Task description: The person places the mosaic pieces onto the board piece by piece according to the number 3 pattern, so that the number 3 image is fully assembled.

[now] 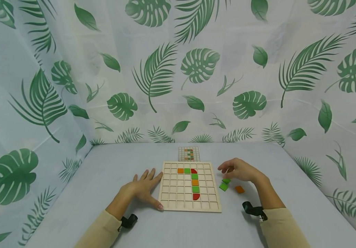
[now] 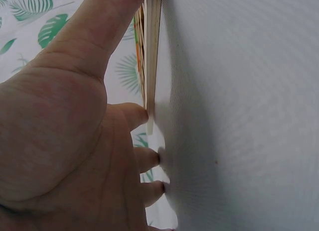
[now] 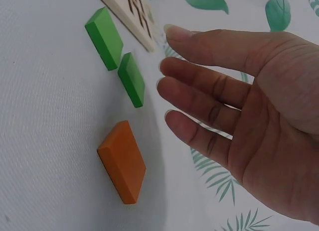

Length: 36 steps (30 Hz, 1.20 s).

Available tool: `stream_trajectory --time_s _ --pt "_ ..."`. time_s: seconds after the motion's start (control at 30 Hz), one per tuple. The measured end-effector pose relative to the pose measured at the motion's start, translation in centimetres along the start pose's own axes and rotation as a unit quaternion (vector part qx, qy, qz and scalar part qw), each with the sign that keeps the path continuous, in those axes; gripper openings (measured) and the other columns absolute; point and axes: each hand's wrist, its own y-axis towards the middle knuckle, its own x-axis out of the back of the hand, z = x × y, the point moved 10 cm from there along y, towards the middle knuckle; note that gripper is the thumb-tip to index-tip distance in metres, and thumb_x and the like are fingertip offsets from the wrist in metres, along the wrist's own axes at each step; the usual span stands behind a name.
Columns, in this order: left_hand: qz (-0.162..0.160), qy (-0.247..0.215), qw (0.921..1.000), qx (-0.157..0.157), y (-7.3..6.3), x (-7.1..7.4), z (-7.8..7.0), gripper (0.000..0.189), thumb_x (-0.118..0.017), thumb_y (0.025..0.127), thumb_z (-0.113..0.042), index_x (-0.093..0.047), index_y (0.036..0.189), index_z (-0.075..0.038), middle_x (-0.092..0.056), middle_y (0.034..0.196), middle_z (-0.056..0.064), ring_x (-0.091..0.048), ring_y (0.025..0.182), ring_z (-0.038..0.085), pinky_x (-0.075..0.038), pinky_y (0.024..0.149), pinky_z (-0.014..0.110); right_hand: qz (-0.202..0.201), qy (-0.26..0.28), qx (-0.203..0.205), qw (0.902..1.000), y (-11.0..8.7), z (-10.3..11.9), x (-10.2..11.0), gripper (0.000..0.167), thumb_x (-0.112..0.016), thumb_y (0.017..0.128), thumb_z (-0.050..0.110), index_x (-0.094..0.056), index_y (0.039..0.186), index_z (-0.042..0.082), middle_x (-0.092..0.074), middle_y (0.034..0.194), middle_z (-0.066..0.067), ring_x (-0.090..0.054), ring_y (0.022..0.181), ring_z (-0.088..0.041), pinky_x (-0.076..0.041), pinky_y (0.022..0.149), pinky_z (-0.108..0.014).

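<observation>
Leaf-printed sheeting [image 1: 165, 119] backs a pale bench [image 1: 119, 158] carrying a gridded board [image 1: 175, 196]. The left hand [image 1: 143, 188], fingers spread, touches its left edge; the right hand [image 1: 240, 169], fingers loosely bent and empty, hovers near green tiles [image 1: 223, 187].

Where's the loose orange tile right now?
In the head view, the loose orange tile lies on the table, right of the gridded board, just right of the two green tiles and below the right hand in the picture.

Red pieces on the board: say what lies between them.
The head view shows a green tile, an orange tile and another green tile between the upper red piece and the lower red piece.
</observation>
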Motion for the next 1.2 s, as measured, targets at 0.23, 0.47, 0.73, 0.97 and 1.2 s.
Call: stream_trajectory --time_s 0.23,0.47,0.73,0.97,1.2 --pt "0.002 -0.001 1.0000 0.002 0.0 0.0 0.0 0.138 -0.083 0.061 -0.081 -0.015 0.169 -0.027 -0.004 0.177 0.012 0.000 0.163 0.039 -0.006 0.125 0.072 0.005 -0.007 0.004 1.0000 -0.1 0.1 0.0 0.032 -0.075 0.092 0.007 -0.073 0.124 0.003 -0.072 0.119 -0.016 -0.064 0.100 -0.024 -0.055 0.080 -0.036" --pt "0.000 -0.002 1.0000 -0.001 0.0 0.0 0.1 0.139 -0.083 0.060 -0.081 -0.015 0.169 -0.027 -0.004 0.177 0.012 0.000 0.163 0.040 -0.006 0.125 0.073 0.012 -0.015 0.008 0.9998 -0.1 0.0 -0.2 0.034 -0.078 0.087 0.003 -0.074 0.121 0.003 -0.073 0.119 -0.015 -0.065 0.100 -0.024 -0.057 0.080 -0.035" --pt "0.000 -0.003 1.0000 0.000 0.1 0.0 0.2 0.139 -0.083 0.060 -0.081 -0.015 0.169 -0.026 -0.005 0.177 0.013 -0.001 0.163 0.040 -0.006 0.124 0.073 0.021 -0.022 0.002 0.9995 0.0 -0.6 -0.7 0.034 -0.080 0.083 0.000 -0.076 0.116 0.003 -0.074 0.109 -0.011 -0.063 0.090 -0.021 -0.056 0.075 -0.034" --pt "0.002 -0.003 1.0000 0.000 0.1 0.0 0.0 0.139 -0.083 0.060 -0.081 -0.015 0.169 -0.027 -0.004 0.177 0.012 -0.001 0.163 0.040 -0.006 0.125 0.072 0.022 -0.026 0.004 0.9994 0.2 -0.9 -0.8 0.033 -0.081 0.081 -0.002 -0.077 0.113 0.003 -0.074 0.103 -0.009 -0.063 0.087 -0.021 -0.055 0.075 -0.035" --pt "-0.001 -0.003 1.0000 0.002 0.0 0.0 0.1 0.139 -0.084 0.061 -0.080 -0.016 0.169 -0.027 -0.005 0.177 0.012 -0.002 0.163 0.040 -0.007 0.125 0.073 0.022 -0.028 -0.005 0.9993 0.2 -0.9 -0.9 0.032 -0.081 0.080 -0.004 -0.077 0.111 0.003 -0.074 0.097 -0.006 -0.062 0.084 -0.020 -0.055 0.072 -0.035"
